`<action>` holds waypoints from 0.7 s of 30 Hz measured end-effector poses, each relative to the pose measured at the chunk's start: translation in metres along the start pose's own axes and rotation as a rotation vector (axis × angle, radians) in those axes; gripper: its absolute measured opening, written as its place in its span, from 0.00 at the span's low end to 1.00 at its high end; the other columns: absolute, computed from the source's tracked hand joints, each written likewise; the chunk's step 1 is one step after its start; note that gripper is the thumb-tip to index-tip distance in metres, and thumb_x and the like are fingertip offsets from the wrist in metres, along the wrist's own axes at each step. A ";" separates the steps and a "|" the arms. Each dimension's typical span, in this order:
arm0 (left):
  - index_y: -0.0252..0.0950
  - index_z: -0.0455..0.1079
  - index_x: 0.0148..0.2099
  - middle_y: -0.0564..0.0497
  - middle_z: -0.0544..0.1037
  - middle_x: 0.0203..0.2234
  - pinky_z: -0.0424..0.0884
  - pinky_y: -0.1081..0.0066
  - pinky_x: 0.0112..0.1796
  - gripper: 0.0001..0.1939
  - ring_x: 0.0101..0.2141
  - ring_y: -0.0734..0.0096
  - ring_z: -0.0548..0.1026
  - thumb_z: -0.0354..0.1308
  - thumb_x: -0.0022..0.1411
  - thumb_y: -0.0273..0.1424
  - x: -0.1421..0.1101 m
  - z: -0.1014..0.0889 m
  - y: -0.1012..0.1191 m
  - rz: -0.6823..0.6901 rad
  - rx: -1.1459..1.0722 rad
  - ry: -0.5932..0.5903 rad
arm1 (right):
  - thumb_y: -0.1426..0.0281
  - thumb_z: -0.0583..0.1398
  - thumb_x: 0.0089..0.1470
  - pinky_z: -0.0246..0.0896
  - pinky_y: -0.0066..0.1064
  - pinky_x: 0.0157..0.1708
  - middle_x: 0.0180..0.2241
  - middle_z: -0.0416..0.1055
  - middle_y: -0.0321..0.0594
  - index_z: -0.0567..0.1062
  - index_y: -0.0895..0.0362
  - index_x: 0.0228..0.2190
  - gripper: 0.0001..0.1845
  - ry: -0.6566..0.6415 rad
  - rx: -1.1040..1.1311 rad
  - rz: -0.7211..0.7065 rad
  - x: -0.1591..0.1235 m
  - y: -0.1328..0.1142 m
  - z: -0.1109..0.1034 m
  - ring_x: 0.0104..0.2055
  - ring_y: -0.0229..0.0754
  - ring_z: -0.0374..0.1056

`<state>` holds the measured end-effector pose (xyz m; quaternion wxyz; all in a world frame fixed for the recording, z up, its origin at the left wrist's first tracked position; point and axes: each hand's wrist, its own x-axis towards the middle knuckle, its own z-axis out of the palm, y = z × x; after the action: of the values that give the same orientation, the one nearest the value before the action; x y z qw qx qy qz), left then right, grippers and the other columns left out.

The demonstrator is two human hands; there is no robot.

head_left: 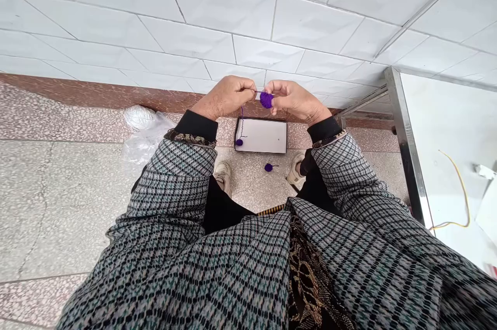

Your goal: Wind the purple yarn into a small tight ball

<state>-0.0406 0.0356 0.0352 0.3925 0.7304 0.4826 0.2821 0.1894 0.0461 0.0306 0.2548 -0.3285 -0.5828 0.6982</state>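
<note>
- Fingertips of the left hand (223,97) pinch a thin purple strand (248,91), the hand closed around it.
- Fingers of the right hand (297,103) curl around a purple yarn ball (266,100), gripping it; the two hands nearly touch, with the strand running between them to the ball.
- Above the far edge of the white box (261,135) are both hands and the yarn ball.
- At the left edge of the white box, a small purple yarn ball (239,142) sits with a strand rising from it towards the left hand.
- Just in front of the white box, a second small purple ball (268,167) with a short tail lies on the speckled stone floor (70,205).
- Nearer the camera than the white box, beige shoes (223,177) stand on either side of the second ball.
- Left of the white box, a clear plastic bag (142,128) lies on the floor.
- Right of the white box stands a steel-edged desk (406,138), with a yellow cable (460,198) on its white top.
- Beyond the white box rises a white tiled wall (248,19).
</note>
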 end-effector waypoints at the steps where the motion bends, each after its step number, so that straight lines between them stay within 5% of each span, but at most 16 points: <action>1: 0.38 0.69 0.26 0.55 0.67 0.20 0.59 0.67 0.34 0.08 0.25 0.69 0.64 0.56 0.58 0.29 0.001 0.000 -0.002 -0.008 -0.003 -0.003 | 0.73 0.75 0.51 0.70 0.25 0.33 0.34 0.72 0.31 0.72 0.56 0.37 0.19 0.008 0.039 -0.028 0.000 -0.001 0.000 0.29 0.32 0.66; 5: 0.38 0.71 0.27 0.55 0.68 0.20 0.58 0.67 0.33 0.07 0.25 0.69 0.65 0.58 0.58 0.29 0.002 0.009 -0.002 -0.016 -0.011 -0.070 | 0.67 0.80 0.52 0.72 0.27 0.36 0.35 0.70 0.32 0.69 0.55 0.38 0.25 0.108 0.080 -0.093 0.004 -0.002 0.000 0.31 0.34 0.68; 11: 0.37 0.67 0.25 0.57 0.67 0.20 0.61 0.68 0.34 0.11 0.25 0.72 0.63 0.57 0.60 0.27 -0.003 0.024 0.014 0.059 -0.061 -0.268 | 0.79 0.67 0.63 0.61 0.28 0.35 0.32 0.66 0.30 0.66 0.53 0.37 0.15 0.409 -0.287 -0.064 0.015 0.006 0.001 0.30 0.36 0.63; 15: 0.37 0.70 0.27 0.57 0.69 0.21 0.60 0.69 0.34 0.09 0.26 0.72 0.65 0.58 0.60 0.25 -0.004 0.021 0.014 0.071 -0.026 -0.171 | 0.84 0.64 0.58 0.59 0.30 0.38 0.34 0.69 0.33 0.66 0.53 0.36 0.16 0.421 -0.584 -0.054 0.016 0.010 0.002 0.33 0.38 0.62; 21: 0.37 0.68 0.25 0.56 0.66 0.20 0.59 0.66 0.35 0.10 0.26 0.70 0.63 0.58 0.60 0.26 0.003 0.009 -0.005 0.035 0.095 0.060 | 0.81 0.64 0.53 0.62 0.30 0.39 0.37 0.74 0.36 0.74 0.57 0.38 0.12 0.194 -0.543 -0.024 0.011 0.010 0.009 0.36 0.39 0.65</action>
<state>-0.0353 0.0368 0.0265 0.3380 0.7477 0.4940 0.2875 0.1758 0.0465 0.0194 0.2202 -0.4430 -0.7252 0.4789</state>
